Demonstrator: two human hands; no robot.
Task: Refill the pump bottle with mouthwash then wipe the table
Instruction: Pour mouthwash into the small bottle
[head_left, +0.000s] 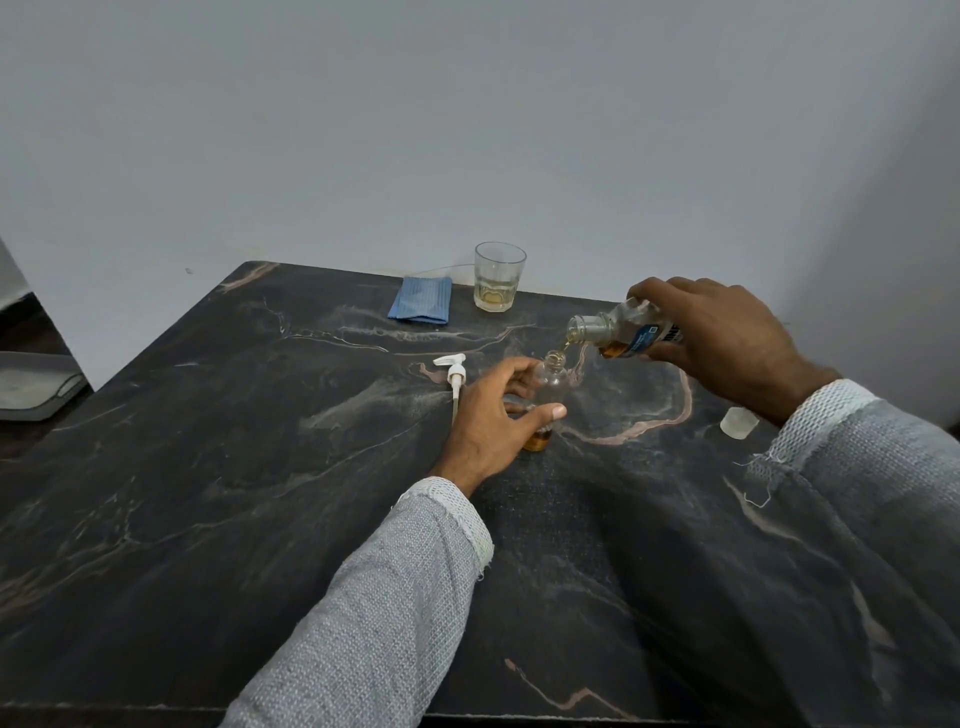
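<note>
A small clear pump bottle (550, 384) stands upright on the dark marble table (208, 493), its neck open and amber liquid at its base. My left hand (491, 421) grips its body. My right hand (727, 338) holds a clear mouthwash bottle (618, 332) tilted with its mouth to the left, just above the small bottle's neck. A thin amber stream runs from it into the neck. The white pump head (454, 376) lies on the table left of the bottle. A folded blue cloth (421, 306) lies near the table's back edge.
A glass (497, 278) with a little pale liquid stands at the back edge beside the cloth. A small white cap (737, 422) sits on the table at the right, next to my right sleeve. A grey tray-like object (31, 384) lies off the table at far left. A white wall rises behind.
</note>
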